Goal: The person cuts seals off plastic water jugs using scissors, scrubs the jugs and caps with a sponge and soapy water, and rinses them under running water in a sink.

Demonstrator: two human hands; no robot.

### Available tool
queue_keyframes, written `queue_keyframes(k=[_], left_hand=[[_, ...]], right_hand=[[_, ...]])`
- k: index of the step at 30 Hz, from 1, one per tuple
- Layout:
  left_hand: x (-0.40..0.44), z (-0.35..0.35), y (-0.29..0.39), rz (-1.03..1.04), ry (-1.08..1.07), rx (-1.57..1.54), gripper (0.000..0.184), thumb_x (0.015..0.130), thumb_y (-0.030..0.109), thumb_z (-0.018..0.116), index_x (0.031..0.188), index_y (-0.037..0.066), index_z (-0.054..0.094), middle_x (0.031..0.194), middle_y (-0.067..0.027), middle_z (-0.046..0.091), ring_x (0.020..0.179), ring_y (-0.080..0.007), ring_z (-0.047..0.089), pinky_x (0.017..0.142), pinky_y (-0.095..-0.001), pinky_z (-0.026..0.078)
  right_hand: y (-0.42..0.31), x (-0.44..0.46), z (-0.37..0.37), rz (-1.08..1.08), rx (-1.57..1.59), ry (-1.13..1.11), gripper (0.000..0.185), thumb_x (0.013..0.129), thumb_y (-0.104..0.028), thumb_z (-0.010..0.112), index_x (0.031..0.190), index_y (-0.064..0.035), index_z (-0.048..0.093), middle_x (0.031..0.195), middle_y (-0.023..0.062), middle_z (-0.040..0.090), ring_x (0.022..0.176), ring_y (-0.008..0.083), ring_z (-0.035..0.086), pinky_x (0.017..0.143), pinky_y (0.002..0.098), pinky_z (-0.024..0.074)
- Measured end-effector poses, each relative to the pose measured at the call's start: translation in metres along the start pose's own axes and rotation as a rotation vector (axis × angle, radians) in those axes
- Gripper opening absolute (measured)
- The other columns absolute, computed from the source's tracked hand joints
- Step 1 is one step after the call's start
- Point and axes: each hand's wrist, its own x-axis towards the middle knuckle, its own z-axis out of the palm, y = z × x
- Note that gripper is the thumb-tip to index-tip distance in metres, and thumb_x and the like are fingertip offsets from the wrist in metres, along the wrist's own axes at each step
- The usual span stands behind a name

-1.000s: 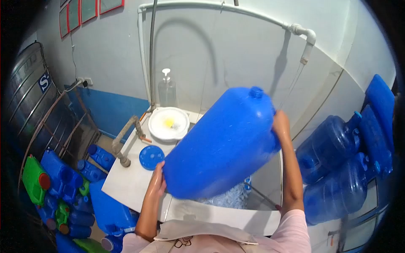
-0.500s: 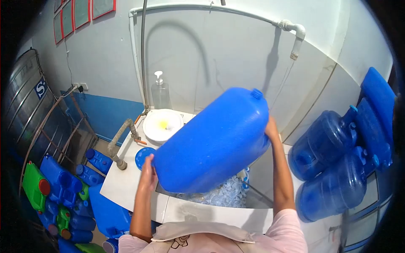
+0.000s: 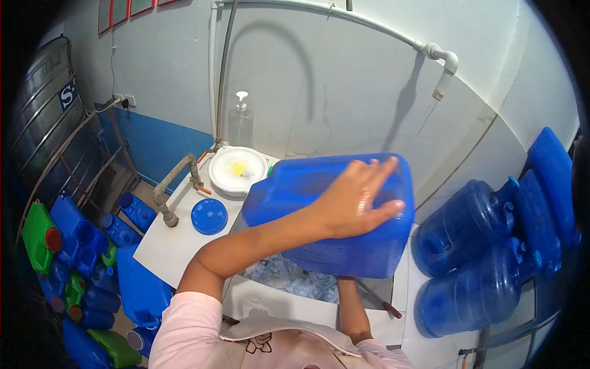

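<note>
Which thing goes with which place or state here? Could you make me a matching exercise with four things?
1. White round basin
2. Clear pump-top bottle
3. Round blue plastic lid
4. Large blue plastic container

A. Under the person's open left hand
B. Has something yellow inside
C. Lies flat on the white counter
D. Stands upright near the wall

Pairs: 1-B, 2-D, 3-C, 4-A

right fingers hidden behind blue container [image 3: 356, 258], red-edged panels [image 3: 141, 5] cut off at top
</note>
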Motion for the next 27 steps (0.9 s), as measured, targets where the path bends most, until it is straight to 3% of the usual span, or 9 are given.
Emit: queue_keyframes(k=[6, 10, 12, 15, 17, 20, 22, 25, 27], left_hand=[[0.041, 0.028, 0.029, 0.062, -0.129, 0.052, 0.070, 0.087, 0.045, 0.049, 0.133, -0.005, 0.032, 0.124, -0.0389, 0.039, 0.113, -0.0459, 0.040, 0.100, -0.0449, 0.030], [0.035, 0.003, 0.023, 0.053, -0.069, 0.092, 0.068, 0.089, 0.044, 0.046, 0.134, -0.005, 0.032, 0.125, -0.0358, 0.041, 0.116, -0.0439, 0.040, 0.101, -0.0434, 0.030], [0.012, -0.026, 0.007, -0.038, 0.023, -0.044, 0.065, 0.090, 0.043, 0.044, 0.132, -0.005, 0.033, 0.122, -0.0318, 0.046, 0.116, -0.0425, 0.041, 0.098, -0.0442, 0.033], [-0.040, -0.065, -0.022, -0.549, 0.039, -0.152, 0.062, 0.091, 0.044, 0.041, 0.131, -0.002, 0.036, 0.118, -0.0286, 0.051, 0.109, -0.0430, 0.049, 0.097, -0.0433, 0.035], [-0.079, -0.070, -0.066, -0.747, 0.042, 0.067, 0.059, 0.092, 0.044, 0.039, 0.128, -0.003, 0.040, 0.116, -0.0278, 0.052, 0.108, -0.0424, 0.049, 0.095, -0.0421, 0.036], [-0.106, -0.042, -0.112, -0.618, 0.142, 0.305, 0.055, 0.091, 0.041, 0.042, 0.122, -0.004, 0.047, 0.115, -0.0263, 0.054, 0.107, -0.0418, 0.050, 0.094, -0.0419, 0.038], [-0.097, -0.010, -0.110, -0.562, 0.112, 0.129, 0.050, 0.089, 0.037, 0.047, 0.117, -0.005, 0.051, 0.113, -0.0246, 0.055, 0.106, -0.0408, 0.050, 0.092, -0.0422, 0.039], [-0.097, 0.055, -0.122, -0.428, -0.202, 0.195, 0.041, 0.083, 0.028, 0.056, 0.109, -0.003, 0.055, 0.106, -0.0224, 0.058, 0.100, -0.0388, 0.054, 0.088, -0.0453, 0.042], [-0.106, 0.100, -0.139, -0.356, -0.385, 0.248, 0.038, 0.078, 0.022, 0.060, 0.107, -0.002, 0.053, 0.099, -0.0217, 0.059, 0.091, -0.0382, 0.057, 0.081, -0.0480, 0.045]], right_hand=[[0.013, 0.008, 0.019, 0.006, 0.002, 0.027, 0.057, 0.074, -0.032, 0.062, 0.119, 0.0016, 0.051, 0.090, 0.0233, 0.062, 0.083, 0.0337, 0.062, 0.071, 0.0412, 0.0483], [-0.026, 0.025, 0.011, -0.075, -0.072, 0.066, 0.060, 0.073, -0.033, 0.063, 0.120, 0.0015, 0.050, 0.088, 0.0223, 0.063, 0.081, 0.0327, 0.062, 0.070, 0.0406, 0.0487], [-0.060, 0.027, -0.003, -0.130, -0.161, 0.105, 0.061, 0.072, -0.033, 0.064, 0.121, 0.0015, 0.049, 0.087, 0.0218, 0.063, 0.080, 0.0321, 0.063, 0.069, 0.0404, 0.0489], [-0.119, 0.019, -0.027, -0.181, -0.455, 0.187, 0.063, 0.071, -0.034, 0.065, 0.121, 0.0014, 0.049, 0.086, 0.0210, 0.064, 0.078, 0.0314, 0.063, 0.068, 0.0399, 0.0493], [-0.153, 0.015, -0.029, -0.203, -0.846, 0.260, 0.065, 0.071, -0.034, 0.066, 0.122, 0.0014, 0.048, 0.085, 0.0205, 0.064, 0.077, 0.0309, 0.064, 0.067, 0.0397, 0.0495], [-0.170, 0.002, 0.019, -0.308, -1.554, 0.373, 0.067, 0.070, -0.035, 0.067, 0.123, 0.0013, 0.048, 0.083, 0.0197, 0.065, 0.075, 0.0301, 0.064, 0.066, 0.0393, 0.0498], [-0.153, -0.012, 0.076, -0.426, -1.823, 0.338, 0.068, 0.070, -0.035, 0.067, 0.123, 0.0012, 0.047, 0.082, 0.0192, 0.065, 0.074, 0.0296, 0.065, 0.065, 0.0390, 0.0500], [-0.122, -0.020, 0.135, -0.569, -1.938, 0.119, 0.070, 0.064, -0.027, 0.072, 0.122, 0.0031, 0.047, 0.082, 0.0181, 0.065, 0.075, 0.0325, 0.064, 0.064, 0.0405, 0.0495], [-0.104, -0.003, 0.134, -0.658, -1.989, 0.012, 0.071, 0.062, -0.026, 0.074, 0.122, 0.0034, 0.047, 0.083, 0.0171, 0.065, 0.076, 0.0319, 0.064, 0.066, 0.0414, 0.0494]])
